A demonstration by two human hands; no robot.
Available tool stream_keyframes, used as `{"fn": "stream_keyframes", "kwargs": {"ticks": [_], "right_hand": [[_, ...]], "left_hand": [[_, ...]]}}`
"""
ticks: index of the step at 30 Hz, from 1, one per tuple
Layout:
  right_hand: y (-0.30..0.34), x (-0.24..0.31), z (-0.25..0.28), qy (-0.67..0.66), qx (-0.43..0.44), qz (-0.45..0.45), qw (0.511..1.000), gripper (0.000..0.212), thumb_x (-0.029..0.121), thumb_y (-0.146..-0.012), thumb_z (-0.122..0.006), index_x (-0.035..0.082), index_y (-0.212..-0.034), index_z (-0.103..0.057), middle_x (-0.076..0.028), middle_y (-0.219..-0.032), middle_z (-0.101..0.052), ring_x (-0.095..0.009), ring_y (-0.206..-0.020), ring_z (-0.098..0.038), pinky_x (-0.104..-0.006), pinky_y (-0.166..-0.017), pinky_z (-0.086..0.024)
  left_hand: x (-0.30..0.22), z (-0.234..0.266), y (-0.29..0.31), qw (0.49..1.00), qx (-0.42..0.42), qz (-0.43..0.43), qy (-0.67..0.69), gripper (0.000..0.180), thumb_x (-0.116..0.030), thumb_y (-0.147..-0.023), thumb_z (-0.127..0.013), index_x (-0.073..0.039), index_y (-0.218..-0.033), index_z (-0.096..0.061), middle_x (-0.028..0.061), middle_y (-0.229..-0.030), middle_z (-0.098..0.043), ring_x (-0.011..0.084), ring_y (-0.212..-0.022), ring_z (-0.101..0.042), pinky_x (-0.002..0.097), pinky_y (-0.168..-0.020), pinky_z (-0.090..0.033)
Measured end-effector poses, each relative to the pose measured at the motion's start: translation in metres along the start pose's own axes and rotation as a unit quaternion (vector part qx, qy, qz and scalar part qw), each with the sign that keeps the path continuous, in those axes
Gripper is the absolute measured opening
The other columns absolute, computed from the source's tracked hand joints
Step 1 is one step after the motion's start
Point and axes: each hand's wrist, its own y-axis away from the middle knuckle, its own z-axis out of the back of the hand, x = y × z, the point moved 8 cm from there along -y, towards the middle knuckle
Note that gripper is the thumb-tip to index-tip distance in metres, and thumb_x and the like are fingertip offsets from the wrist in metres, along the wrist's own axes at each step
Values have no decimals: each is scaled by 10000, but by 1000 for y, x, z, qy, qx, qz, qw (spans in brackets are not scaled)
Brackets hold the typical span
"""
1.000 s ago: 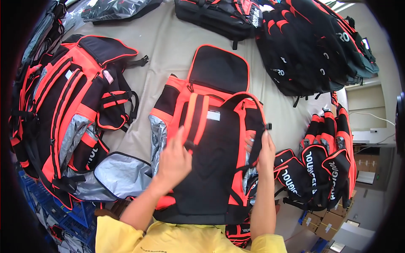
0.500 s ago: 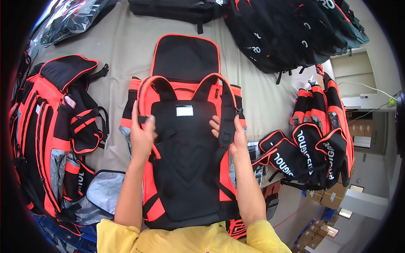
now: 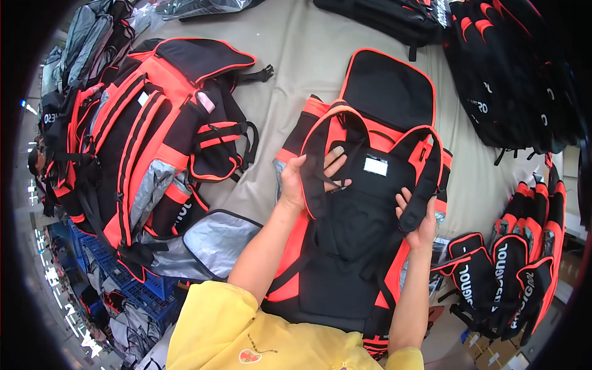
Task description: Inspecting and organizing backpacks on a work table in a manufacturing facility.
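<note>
Watching remotely through the head camera, I saw a person in a yellow shirt (image 3: 216,308) at work over a black and red-orange backpack (image 3: 345,246), which lay back panel up on the beige desk (image 3: 296,55), directly in front of the wearer. The left hand (image 3: 311,179) was spread, its thumb outside the left shoulder strap (image 3: 316,154) and its fingers reaching through the loop; how firmly it held, I could not tell. The right hand (image 3: 418,216) curled about the lower part of the right shoulder strap (image 3: 425,179), which ran between thumb and fingers. A white label (image 3: 376,166) showed between the two straps, and the top flap (image 3: 388,89) lay folded out toward the far side. To the left rested a second backpack (image 3: 157,132) in matching colours, near a silver-lined flap (image 3: 222,240). Dark bags (image 3: 505,80) crowded the far right, with smaller red-edged bags (image 3: 509,271) nearer the wearer and blue crates (image 3: 135,283) at lower left.
</note>
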Motion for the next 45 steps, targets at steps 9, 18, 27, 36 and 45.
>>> {"fn": "stream_keyframes", "kwargs": {"ticks": [9, 18, 27, 36, 45], "right_hand": [[22, 2, -11, 36, -20, -1, 999, 706, 610, -1132, -426, 90, -1607, -468, -216, -1573, -572, -405, -1384, -622, -502, -993, -617], [66, 39, -168, 458, -26, 146, 876, 627, 245, -1044, -737, -85, -1521, -500, -98, -1078, -775, -209, -970, -763, -345, -829, -603], [187, 41, -166, 652, -77, 350, 668, 458, 242, -1077, -659, -36, -1439, -618, -230, -1280, -728, -367, -1221, -701, -419, -1047, -530], [318, -181, -45, 901, 94, 174, 387, 641, 523, -1002, -671, 184, -1543, -608, -212, -1646, -466, -402, -1567, -369, -563, -1283, -280], [321, -191, -43, 881, 71, 188, 429, 566, 443, -1029, -678, 188, -1530, -622, -212, -1656, -447, -403, -1577, -346, -551, -1293, -258]], "left_hand": [[-2, 0, 2, 995, -32, 10, -96, 530, -429, -1032, -615, -16, -1364, -634, 187, -1464, -627, 346, -1481, -516, 574, -1179, -451], [36, -165, 21, 887, 70, 46, -454, 763, -361, -921, -902, -20, -1452, -474, 126, -1291, -689, 221, -1160, -719, 392, -955, -631], [52, -168, 12, 877, 13, 57, -478, 422, 64, -933, -742, -42, -1331, -646, 94, -1227, -750, 209, -1120, -756, 394, -1000, -643], [67, -168, -29, 837, 31, 20, -546, 462, 137, -893, -743, 7, -1293, -551, 142, -1246, -694, 256, -1162, -713, 403, -1052, -601], [62, -162, -28, 828, -33, 16, -560, 439, 161, -920, -694, -3, -1320, -621, 140, -1248, -738, 281, -1153, -736, 416, -1023, -613]]}}
